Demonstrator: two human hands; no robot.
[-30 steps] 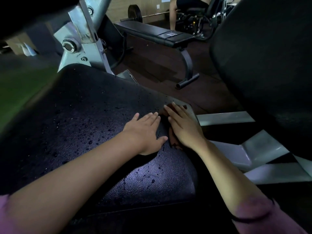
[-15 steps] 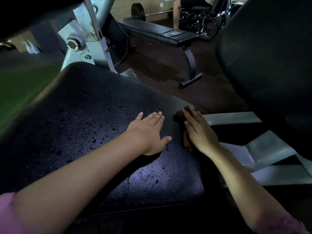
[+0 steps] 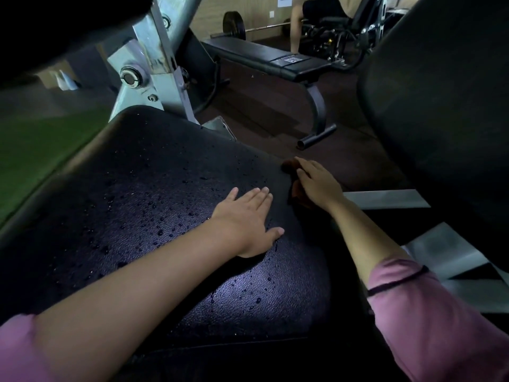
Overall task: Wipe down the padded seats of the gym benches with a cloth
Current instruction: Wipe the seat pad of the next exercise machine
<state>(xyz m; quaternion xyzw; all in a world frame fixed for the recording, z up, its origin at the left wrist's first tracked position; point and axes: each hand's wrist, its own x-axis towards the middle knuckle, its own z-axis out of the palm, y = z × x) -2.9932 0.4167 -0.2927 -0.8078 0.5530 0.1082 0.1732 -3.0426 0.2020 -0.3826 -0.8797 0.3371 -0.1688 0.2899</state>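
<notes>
Cloth (image 3: 296, 190) under flat right hand (image 3: 316, 183) at seat (image 3: 137, 205) edge, beside flat left hand (image 3: 245, 219).

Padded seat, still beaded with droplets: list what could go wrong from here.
1. The cloth sits at the padded seat's right edge under the right hand; it may slip off the side.
2. The left hand rests flat on wet vinyl and could slide.
3. Droplets toward the left may get missed.

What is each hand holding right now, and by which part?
The right hand presses a brown cloth against the right edge of the padded seat, covering most of it. The left hand holds nothing; it rests flat on the seat.
</notes>
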